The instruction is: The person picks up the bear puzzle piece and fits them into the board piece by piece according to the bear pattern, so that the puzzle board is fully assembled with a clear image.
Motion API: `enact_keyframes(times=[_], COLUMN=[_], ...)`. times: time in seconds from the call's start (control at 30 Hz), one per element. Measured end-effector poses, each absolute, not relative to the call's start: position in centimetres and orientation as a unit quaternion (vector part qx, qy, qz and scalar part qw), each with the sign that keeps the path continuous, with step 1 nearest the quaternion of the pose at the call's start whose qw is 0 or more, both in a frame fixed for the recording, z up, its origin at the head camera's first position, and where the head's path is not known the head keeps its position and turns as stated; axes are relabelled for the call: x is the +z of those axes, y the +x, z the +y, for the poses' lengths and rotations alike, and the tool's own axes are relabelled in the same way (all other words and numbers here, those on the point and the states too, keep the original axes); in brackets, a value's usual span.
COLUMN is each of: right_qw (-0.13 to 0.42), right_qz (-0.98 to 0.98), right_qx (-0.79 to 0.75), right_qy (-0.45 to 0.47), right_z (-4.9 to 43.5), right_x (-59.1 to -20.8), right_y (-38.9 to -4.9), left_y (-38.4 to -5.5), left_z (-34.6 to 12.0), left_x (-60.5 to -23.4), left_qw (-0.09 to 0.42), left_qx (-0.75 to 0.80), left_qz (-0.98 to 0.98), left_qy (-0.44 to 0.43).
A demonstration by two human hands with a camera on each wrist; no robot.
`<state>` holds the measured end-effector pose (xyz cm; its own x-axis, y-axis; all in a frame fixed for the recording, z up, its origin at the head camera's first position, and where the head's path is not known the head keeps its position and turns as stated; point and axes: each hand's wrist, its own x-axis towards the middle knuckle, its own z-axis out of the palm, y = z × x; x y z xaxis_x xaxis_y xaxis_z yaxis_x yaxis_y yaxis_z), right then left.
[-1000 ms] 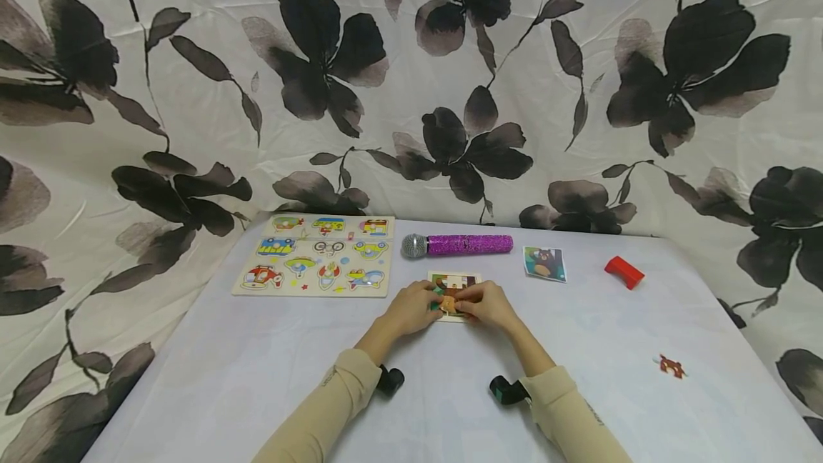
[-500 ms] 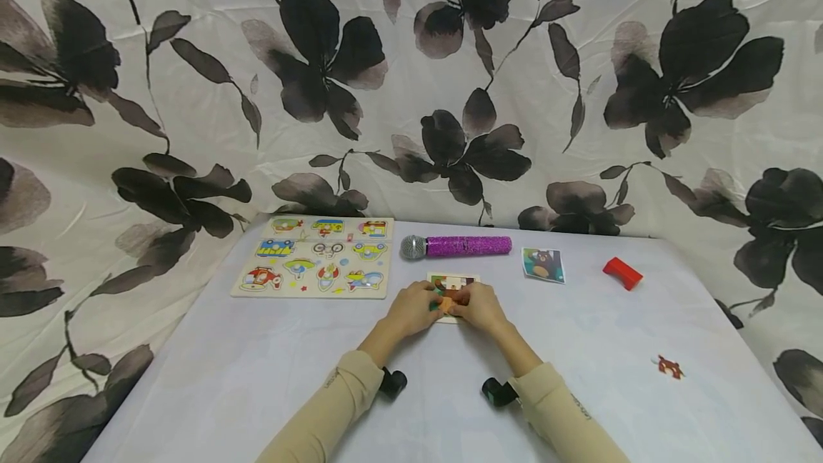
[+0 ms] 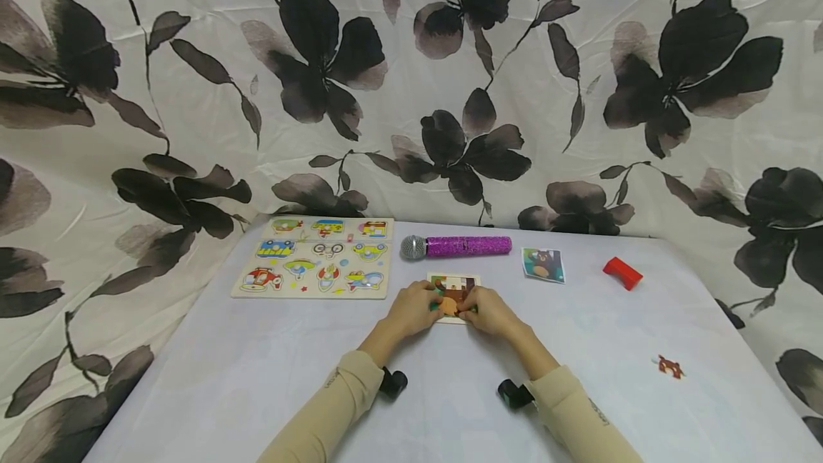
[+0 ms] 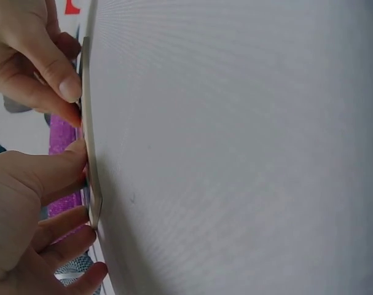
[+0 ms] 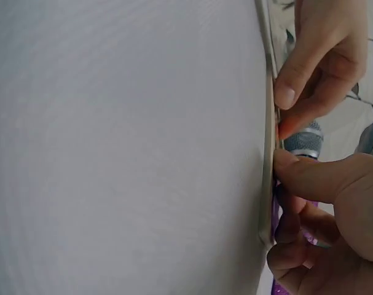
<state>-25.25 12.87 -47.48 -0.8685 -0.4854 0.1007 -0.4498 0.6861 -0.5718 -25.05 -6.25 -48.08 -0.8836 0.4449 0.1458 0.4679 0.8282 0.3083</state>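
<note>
A small wooden picture puzzle [image 3: 454, 281] lies on the white table in front of me, with brown and orange animal parts showing between my hands. My left hand [image 3: 413, 308] grips its left side, thumb on the face and other fingers along the edge in the left wrist view. At the lower right side, my right hand [image 3: 491, 311] holds the puzzle, its thumb [image 5: 287, 161] on the face and the fingers curled by the edge. An orange piece [image 3: 448, 306] sits between the two sets of fingertips, which partly cover the picture.
Behind lie a vehicle peg puzzle board [image 3: 311, 267] and a purple glitter microphone [image 3: 469, 246]. A bear picture card [image 3: 543, 265] and red block [image 3: 622, 273] lie at the back right. A brown animal-shaped piece [image 3: 671, 366] is nearer on the right. A floral cloth [image 3: 411, 91] hangs behind.
My right hand went in over the middle of the puzzle, then drew back to its lower right side, uncovering more of the brown and orange picture. The left hand has stayed put.
</note>
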Motion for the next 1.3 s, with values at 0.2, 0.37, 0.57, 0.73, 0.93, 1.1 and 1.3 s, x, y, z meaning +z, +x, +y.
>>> enact_keyframes(times=[0.2,0.37,0.57,0.73,0.93,1.1,1.3], right_qw=[0.053,0.077,0.083,0.082,0.069,0.024,-0.038], right_qz=[0.917,0.901,0.883,0.863,0.848,0.852,0.884], right_qx=[-0.360,-0.420,-0.456,-0.496,-0.524,-0.521,-0.466], right_qy=[-0.163,-0.079,-0.080,-0.052,-0.042,-0.034,-0.010], right_z=[12.8,12.9,13.1,13.3,14.4,18.0,26.0], right_x=[-47.3,-46.9,-47.1,-47.6,-48.0,-47.7,-46.0], right_y=[-26.1,-26.8,-26.6,-26.6,-26.0,-24.6,-22.2], left_y=[-25.1,-25.1,-24.9,-24.7,-24.6,-24.6,-24.7], left_z=[-6.4,-6.5,-6.5,-6.7,-6.7,-6.6,-6.5], left_x=[-48.1,-47.9,-47.6,-47.4,-47.6,-47.9,-48.1], left_qw=[0.039,0.029,0.023,0.022,0.021,0.020,0.017], left_qx=[-0.182,-0.198,-0.200,-0.207,-0.212,-0.207,-0.207], left_qz=[-0.952,-0.951,-0.952,-0.951,-0.949,-0.951,-0.952], left_qy=[-0.242,-0.237,-0.231,-0.229,-0.231,-0.230,-0.223])
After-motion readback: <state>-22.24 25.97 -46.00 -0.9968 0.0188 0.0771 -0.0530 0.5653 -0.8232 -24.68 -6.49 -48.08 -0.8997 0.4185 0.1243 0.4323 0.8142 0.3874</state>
